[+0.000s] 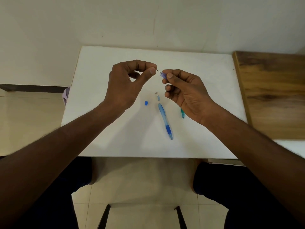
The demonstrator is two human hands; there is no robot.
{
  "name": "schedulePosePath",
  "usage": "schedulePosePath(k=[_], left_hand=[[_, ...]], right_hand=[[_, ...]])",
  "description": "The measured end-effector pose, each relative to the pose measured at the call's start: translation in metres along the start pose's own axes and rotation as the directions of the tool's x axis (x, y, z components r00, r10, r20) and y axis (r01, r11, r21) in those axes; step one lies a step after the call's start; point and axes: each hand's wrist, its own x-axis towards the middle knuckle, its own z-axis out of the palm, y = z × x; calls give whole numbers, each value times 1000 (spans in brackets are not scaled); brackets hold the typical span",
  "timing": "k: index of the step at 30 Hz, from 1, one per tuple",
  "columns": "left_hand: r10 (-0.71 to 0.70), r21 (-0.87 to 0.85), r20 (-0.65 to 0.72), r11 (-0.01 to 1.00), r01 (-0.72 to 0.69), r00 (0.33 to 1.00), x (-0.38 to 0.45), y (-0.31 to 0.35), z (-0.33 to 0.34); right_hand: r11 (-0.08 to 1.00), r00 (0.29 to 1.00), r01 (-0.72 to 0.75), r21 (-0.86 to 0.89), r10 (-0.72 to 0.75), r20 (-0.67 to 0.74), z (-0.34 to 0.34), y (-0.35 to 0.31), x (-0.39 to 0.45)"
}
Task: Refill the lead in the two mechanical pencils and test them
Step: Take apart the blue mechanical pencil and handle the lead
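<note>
The white desk (115, 138) carries the parts, with a wooden surface (272, 96) adjoining on the right. Both hands are raised above the desk, close together. The left hand (125, 83) pinches a thin lead (158, 71) between thumb and forefinger. The right hand (186, 95) grips a small translucent lead case (163, 75), from which the lead protrudes. The blue pencil (165, 120) lies below the hands; its cap piece (158, 98) lies just beyond its upper end. The green pencil (182, 114) lies partly hidden under the right hand. A blue cap (146, 103) lies left of the blue pencil. A small grey piece (156, 92) lies near the cap piece.
</note>
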Motion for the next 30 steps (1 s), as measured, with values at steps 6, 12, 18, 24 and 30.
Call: schedulePosePath(k=[6, 12, 18, 24, 30], left_hand=[[5, 19, 6, 1000, -5, 1000, -1, 0, 0], [14, 40, -2, 999, -14, 1000, -1, 0, 1], [-10, -16, -57, 1000, 9, 998, -1, 0, 0], [-41, -88, -146, 996, 28, 988, 8, 5, -13], [-237, 49, 165, 972, 232, 957, 16, -2, -30]], right_hand=[[1000, 1000, -7, 7, 7, -11, 2, 0, 0], [1000, 1000, -8, 15, 8, -5, 2, -1, -1], [1000, 999, -17, 6, 17, -28, 3, -1, -2], [999, 998, -33, -33, 31, -46, -3, -2, -1], [999, 993, -36, -16, 34, -116, -12, -8, 2]])
